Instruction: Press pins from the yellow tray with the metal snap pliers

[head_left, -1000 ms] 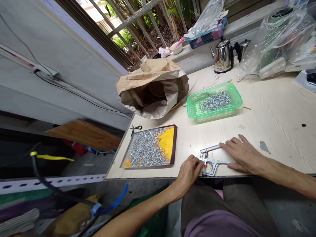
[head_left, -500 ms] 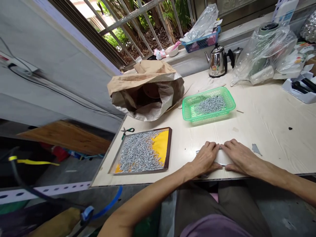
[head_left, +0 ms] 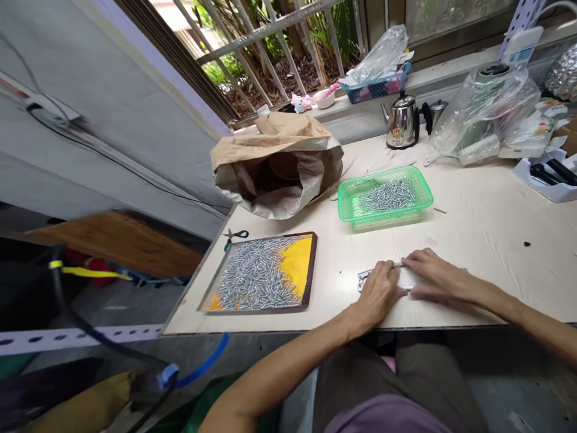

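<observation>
A long, flat silver metal piece (head_left: pixel 407 278) lies near the table's front edge, beneath both hands. Its left end, with holes or slots in it, sticks out past my left hand (head_left: pixel 380 293). That hand is closed across it, fingers at the far edge and thumb at the near one. To the right, my right hand (head_left: pixel 437 279) spans the same piece, with its thumb side smeared by motion. The hands hide much of the piece. Left of them, a shallow tray (head_left: pixel 311 270) with a yellow bottom holds many small silver pins.
A green plastic basket (head_left: pixel 349 211) with more small metal pins stands beyond my hands. Behind the tray are scissors (head_left: pixel 237 234) and an open brown paper bag (head_left: pixel 277 144). A metal kettle (head_left: pixel 402 123) and a plastic-wrapped bottle (head_left: pixel 480 111) stand at the back.
My right hand has moved slightly up, and its thumb now blurs. More of the metal piece's left end shows beside my left hand. The whole view has shifted a little.
</observation>
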Motion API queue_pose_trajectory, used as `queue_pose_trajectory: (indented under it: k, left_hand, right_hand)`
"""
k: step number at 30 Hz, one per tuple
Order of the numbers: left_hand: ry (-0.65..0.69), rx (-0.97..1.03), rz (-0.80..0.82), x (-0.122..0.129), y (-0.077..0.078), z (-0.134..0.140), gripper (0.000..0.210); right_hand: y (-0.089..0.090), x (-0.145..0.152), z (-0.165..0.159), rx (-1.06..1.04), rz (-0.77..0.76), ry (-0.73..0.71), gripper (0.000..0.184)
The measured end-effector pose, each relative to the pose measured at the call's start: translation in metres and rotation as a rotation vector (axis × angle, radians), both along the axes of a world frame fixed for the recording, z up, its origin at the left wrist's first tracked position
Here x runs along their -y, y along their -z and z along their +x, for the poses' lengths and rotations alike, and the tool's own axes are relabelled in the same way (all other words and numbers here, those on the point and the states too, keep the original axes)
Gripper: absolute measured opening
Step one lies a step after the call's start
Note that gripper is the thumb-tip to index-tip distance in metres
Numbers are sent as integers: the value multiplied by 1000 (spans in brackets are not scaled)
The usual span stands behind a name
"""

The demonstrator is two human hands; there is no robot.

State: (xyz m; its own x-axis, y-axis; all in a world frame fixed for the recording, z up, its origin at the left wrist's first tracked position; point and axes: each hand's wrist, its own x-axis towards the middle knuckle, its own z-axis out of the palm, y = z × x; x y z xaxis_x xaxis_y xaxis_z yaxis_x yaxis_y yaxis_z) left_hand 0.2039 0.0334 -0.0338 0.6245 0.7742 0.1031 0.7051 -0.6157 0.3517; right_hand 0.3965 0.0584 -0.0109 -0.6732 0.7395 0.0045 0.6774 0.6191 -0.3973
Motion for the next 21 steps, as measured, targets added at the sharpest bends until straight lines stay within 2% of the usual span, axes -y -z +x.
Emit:
queue_pose_trajectory:
  k: [2,4,7,9,10,12,13,15,18,21]
  left_hand:
    - [7,45,90,16,10,2,25]
    - [53,78,130,30,18,5,31]
    - [68,104,97,38,22,9,34]
    - [55,124,68,36,23,10,36]
    - [52,138,55,34,24,10,37]
    - [54,151,22,31,30,11,39]
    - [55,138,2,30,34,12,38]
    - [59,83,-32,32,42,14,35]
    - [142,70,-6,47,48,15,28]
    - [354,182,133,65,42,4,24]
  right_hand:
    - [1,-12,6,19,-12,5,26]
    - [3,-23,7,55,23,88,21]
    - [-2,-30,-5,155,125,214,27]
    - [-10,-29,-23,239,218,234,25]
    - [-15,-27,-35,263,252,179,24]
    - [-24,-21,-60,259,275,-41,24]
    - [-26,-18,-73,247,264,-172,24]
    - [-27,-12,-94,231,255,-336,24]
    - [-13,-11,-111,197,285,-447,21]
    - [5,-16,-117,113,304,-471,22]
